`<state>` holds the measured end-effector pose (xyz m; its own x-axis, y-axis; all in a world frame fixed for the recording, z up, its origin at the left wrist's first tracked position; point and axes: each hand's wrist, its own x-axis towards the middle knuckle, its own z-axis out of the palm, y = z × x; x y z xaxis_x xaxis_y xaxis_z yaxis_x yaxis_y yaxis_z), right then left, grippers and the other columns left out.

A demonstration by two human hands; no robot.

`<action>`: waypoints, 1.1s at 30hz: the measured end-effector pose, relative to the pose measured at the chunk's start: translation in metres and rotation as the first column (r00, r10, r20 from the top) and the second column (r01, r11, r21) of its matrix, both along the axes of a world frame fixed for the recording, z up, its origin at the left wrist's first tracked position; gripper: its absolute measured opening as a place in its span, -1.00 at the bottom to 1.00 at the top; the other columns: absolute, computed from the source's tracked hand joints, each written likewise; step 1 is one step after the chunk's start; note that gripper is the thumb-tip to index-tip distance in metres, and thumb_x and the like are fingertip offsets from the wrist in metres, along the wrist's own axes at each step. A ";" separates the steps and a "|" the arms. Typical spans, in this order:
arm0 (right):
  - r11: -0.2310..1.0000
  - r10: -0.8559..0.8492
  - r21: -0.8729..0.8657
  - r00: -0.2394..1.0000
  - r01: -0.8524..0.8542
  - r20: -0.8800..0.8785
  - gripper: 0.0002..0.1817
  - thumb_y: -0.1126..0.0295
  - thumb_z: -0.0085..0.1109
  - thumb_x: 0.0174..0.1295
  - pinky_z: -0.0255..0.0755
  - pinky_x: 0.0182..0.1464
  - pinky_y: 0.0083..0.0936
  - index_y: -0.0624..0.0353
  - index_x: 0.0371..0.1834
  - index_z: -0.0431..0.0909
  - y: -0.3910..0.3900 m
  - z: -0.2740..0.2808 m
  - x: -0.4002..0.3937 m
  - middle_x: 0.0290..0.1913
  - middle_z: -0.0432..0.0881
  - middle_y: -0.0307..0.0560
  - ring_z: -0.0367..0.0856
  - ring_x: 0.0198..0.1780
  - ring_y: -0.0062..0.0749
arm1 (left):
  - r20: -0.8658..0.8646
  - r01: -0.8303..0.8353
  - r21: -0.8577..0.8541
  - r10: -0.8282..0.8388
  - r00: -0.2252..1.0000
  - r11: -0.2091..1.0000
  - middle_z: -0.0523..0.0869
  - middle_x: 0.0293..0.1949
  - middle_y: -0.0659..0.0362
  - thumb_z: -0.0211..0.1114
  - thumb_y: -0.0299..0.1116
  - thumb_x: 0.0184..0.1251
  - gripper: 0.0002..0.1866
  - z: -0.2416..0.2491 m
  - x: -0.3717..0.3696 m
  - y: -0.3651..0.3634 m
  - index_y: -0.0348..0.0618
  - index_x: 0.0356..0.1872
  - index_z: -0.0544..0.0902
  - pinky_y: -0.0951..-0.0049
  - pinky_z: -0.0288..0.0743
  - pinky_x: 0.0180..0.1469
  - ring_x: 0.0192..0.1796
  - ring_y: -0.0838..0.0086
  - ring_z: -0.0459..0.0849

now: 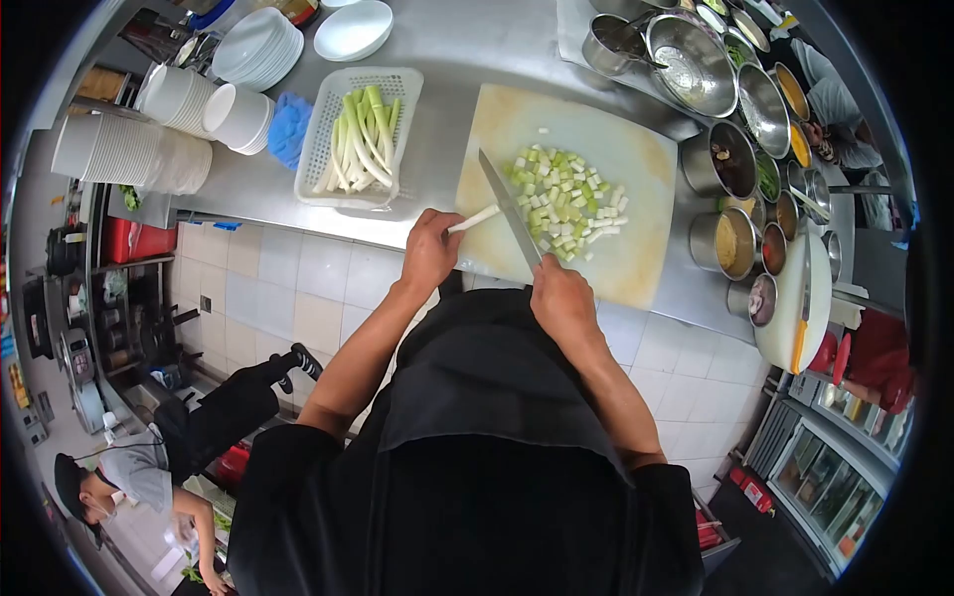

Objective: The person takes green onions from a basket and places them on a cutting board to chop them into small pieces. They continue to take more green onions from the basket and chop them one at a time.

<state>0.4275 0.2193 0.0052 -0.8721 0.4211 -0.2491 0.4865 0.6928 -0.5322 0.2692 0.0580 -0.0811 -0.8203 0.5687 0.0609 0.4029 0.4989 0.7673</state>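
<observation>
My left hand (431, 246) is closed round a white scallion stalk (475, 219) that reaches over the left edge of the cutting board (626, 149). In my right hand (562, 298) is a kitchen knife (511, 211), its handle in my fist and its blade angled up and left across the board. The stalk's far end meets the blade in this view. To the right of the knife lies a spread of chopped scallion pieces (566, 194), white and pale green. A white plastic basket (409, 89) of whole scallions (366, 139) stands to the left of the board.
Stacked white bowls (184, 99), plates (260, 48) and a blue cloth-like bundle (290, 129) stand at the left. Metal bowls (693, 62) and pots of ingredients (725, 243) line the right side. A second knife (803, 313) rests on a round white board (785, 338). Another person (129, 452) works at the lower left.
</observation>
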 end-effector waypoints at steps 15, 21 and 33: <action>1.000 -0.005 0.029 0.991 0.009 -0.136 -0.85 0.43 -0.03 0.37 0.51 -0.36 0.06 0.31 -0.28 0.43 -0.018 0.015 0.003 -0.51 0.64 0.26 0.65 -0.46 0.21 | -0.028 0.004 0.092 -0.001 1.000 0.996 0.61 -0.29 -0.01 0.30 -0.66 0.06 -0.78 0.000 0.007 0.022 -0.27 -0.22 0.72 0.24 0.55 -0.25 -0.34 0.15 0.65; 0.997 0.020 0.073 1.000 -0.021 0.006 -0.84 0.41 -0.02 0.37 0.51 -0.38 0.05 0.31 -0.29 0.41 -0.013 -0.011 0.008 -0.55 0.62 0.24 0.64 -0.47 0.22 | -0.009 -0.036 0.125 0.037 0.999 0.992 0.65 -0.39 0.00 0.35 -0.58 0.09 -0.81 -0.006 0.008 0.026 -0.26 -0.24 0.59 0.27 0.56 -0.24 -0.34 0.15 0.67; 0.998 0.033 0.063 0.994 -0.026 -0.100 -0.86 0.43 0.00 0.37 0.49 -0.40 0.05 0.31 -0.25 0.41 -0.016 0.021 0.007 -0.56 0.61 0.20 0.63 -0.48 0.19 | 0.047 -0.036 0.082 0.032 0.998 0.996 0.62 -0.43 -0.03 0.38 -0.64 0.06 -0.75 0.001 0.008 0.039 -0.25 -0.29 0.47 0.17 0.50 -0.28 -0.34 0.04 0.62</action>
